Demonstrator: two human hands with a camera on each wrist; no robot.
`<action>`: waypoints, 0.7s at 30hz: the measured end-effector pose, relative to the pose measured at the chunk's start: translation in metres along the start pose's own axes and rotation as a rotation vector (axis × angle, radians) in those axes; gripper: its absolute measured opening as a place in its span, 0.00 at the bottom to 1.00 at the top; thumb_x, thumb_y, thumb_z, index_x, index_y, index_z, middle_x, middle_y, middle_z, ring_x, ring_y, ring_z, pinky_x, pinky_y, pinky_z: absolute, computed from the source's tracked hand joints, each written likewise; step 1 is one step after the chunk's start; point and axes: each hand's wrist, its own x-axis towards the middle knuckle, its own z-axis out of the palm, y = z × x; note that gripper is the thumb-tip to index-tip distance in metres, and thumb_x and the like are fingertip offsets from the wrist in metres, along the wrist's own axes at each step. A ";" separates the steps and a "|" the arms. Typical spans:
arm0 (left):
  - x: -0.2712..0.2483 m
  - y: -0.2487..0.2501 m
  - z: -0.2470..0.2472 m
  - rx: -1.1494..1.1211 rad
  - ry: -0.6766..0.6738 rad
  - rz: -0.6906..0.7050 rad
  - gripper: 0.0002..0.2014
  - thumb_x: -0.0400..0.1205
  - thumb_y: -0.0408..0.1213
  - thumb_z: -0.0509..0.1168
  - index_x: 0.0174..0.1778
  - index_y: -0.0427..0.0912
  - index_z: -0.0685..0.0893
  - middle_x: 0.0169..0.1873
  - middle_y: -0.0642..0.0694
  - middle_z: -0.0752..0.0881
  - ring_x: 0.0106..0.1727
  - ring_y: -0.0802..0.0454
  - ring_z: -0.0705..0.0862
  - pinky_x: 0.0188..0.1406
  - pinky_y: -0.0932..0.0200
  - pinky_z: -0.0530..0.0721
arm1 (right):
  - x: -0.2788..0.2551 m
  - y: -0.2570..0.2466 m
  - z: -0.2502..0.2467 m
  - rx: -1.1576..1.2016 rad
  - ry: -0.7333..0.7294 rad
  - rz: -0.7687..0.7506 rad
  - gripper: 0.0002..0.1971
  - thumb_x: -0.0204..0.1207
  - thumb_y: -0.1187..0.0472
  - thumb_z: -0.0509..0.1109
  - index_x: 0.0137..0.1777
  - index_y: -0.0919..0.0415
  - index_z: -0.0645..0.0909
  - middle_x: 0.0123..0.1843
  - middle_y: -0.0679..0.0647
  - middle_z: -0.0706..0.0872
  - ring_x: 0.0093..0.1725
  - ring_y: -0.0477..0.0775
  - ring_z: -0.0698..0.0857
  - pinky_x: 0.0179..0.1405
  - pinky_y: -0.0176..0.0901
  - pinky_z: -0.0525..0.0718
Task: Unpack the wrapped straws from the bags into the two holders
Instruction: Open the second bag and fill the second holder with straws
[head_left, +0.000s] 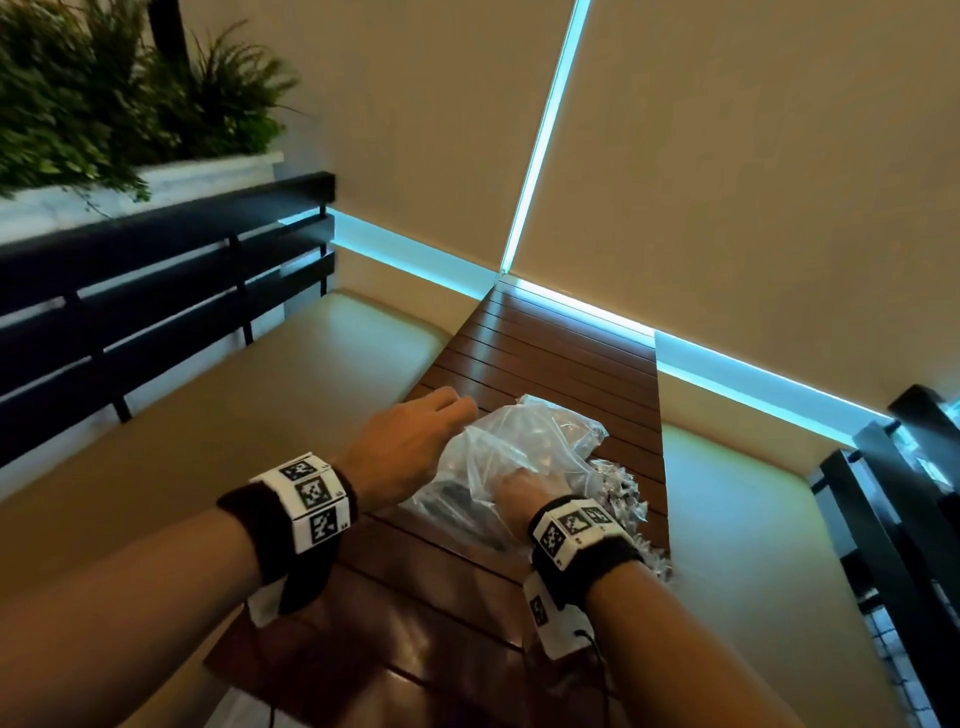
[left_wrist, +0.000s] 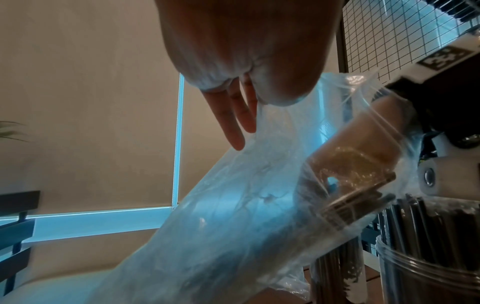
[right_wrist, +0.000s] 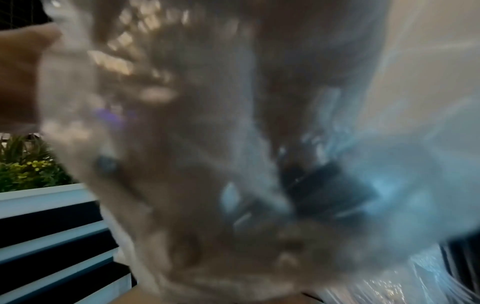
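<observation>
Clear plastic bag (head_left: 511, 457) on the slatted wooden table (head_left: 545, 343), left hand (head_left: 410, 447) holding the bag's left edge, fingers (left_wrist: 235, 123) straight, right hand (head_left: 524, 491) inside the bag, grip impossible to tell, dark straws (left_wrist: 355, 201) within, straw-filled holder (left_wrist: 426, 259) just right of the bag.

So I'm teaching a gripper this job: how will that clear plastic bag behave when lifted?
Probably floppy: the clear bag is crumpled and sags around the right hand inside it. Likely light, since it is thin and see-through. Possibly slippery; the left hand pinches its rim to keep it open.
</observation>
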 end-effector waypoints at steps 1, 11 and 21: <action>-0.001 0.000 -0.001 -0.006 0.006 0.006 0.17 0.82 0.25 0.65 0.53 0.53 0.71 0.48 0.52 0.79 0.34 0.48 0.77 0.27 0.49 0.80 | 0.002 0.000 0.001 0.022 -0.020 0.005 0.18 0.88 0.52 0.55 0.70 0.57 0.79 0.70 0.56 0.82 0.70 0.60 0.80 0.74 0.64 0.73; -0.008 -0.005 0.003 0.063 -0.049 -0.100 0.14 0.82 0.26 0.61 0.52 0.51 0.71 0.46 0.52 0.76 0.34 0.47 0.78 0.28 0.49 0.81 | -0.007 -0.003 -0.015 0.052 0.052 -0.074 0.09 0.84 0.62 0.62 0.57 0.62 0.82 0.49 0.59 0.84 0.49 0.60 0.85 0.44 0.45 0.77; 0.001 -0.032 0.054 -0.035 -0.104 -0.423 0.16 0.74 0.32 0.66 0.39 0.54 0.63 0.34 0.49 0.77 0.34 0.43 0.79 0.30 0.49 0.80 | -0.080 0.051 -0.093 0.082 -0.028 -0.007 0.13 0.87 0.53 0.60 0.57 0.61 0.81 0.48 0.53 0.80 0.48 0.55 0.79 0.46 0.42 0.73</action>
